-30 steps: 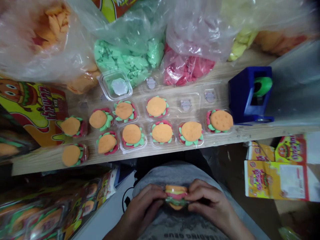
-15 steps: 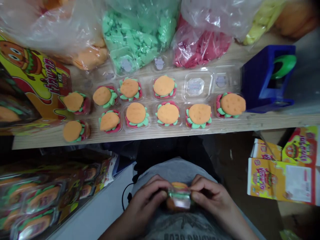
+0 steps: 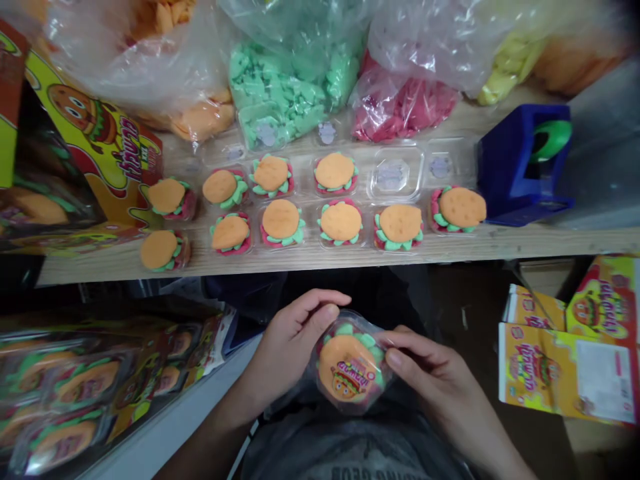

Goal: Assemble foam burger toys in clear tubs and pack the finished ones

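Observation:
Between both hands, above my lap, is a clear plastic box (image 3: 350,363) with a candy burger inside and a printed burger label on its lid. My left hand (image 3: 305,340) pinches its upper left edge, and my right hand (image 3: 425,367) grips the right edge with thumb and fingers. The box tilts so the lid faces me. Beyond my hands, on the wooden shelf, several candy burgers with orange tops, such as one burger (image 3: 341,222), sit in open clear boxes. An unfilled clear box (image 3: 397,173) stands behind them.
Bags of green pieces (image 3: 295,87), red pieces (image 3: 405,103) and orange pieces (image 3: 203,117) lie at the back. A blue tape dispenser (image 3: 520,167) stands at the right. Packed burgers (image 3: 75,387) fill a display at lower left; flat printed cartons (image 3: 565,367) lie at lower right.
Both hands have raised the box away from my body and turned it, so its labelled lid now faces me. The view has shifted slightly.

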The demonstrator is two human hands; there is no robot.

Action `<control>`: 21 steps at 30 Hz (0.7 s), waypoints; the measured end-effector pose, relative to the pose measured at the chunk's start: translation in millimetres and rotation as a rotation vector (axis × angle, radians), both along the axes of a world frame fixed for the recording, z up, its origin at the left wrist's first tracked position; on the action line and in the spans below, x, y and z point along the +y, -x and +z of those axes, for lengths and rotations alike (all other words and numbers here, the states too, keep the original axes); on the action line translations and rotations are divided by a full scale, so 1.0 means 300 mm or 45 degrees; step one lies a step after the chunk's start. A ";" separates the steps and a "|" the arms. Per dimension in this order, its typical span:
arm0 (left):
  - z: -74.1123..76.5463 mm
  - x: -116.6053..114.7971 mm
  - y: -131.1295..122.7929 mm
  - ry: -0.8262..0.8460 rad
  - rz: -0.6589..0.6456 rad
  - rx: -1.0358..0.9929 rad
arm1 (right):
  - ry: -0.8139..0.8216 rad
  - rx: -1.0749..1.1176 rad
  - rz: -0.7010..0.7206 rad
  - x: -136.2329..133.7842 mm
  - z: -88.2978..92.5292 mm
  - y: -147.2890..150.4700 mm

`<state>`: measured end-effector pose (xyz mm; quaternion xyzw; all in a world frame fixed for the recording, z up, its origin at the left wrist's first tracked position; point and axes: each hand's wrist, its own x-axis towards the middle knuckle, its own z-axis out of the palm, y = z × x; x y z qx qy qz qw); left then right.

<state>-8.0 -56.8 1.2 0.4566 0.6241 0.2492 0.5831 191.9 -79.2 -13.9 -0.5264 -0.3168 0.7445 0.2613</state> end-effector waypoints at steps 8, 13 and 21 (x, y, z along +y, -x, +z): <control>-0.001 -0.109 0.035 0.062 0.110 -0.152 | 0.016 -0.022 -0.047 -0.054 -0.043 -0.012; 0.007 -0.089 0.024 0.019 -0.305 -0.112 | -0.217 -0.149 0.216 -0.022 -0.026 -0.016; -0.052 -0.164 -0.042 0.032 -0.353 0.020 | -0.371 -0.237 0.536 -0.009 -0.034 0.003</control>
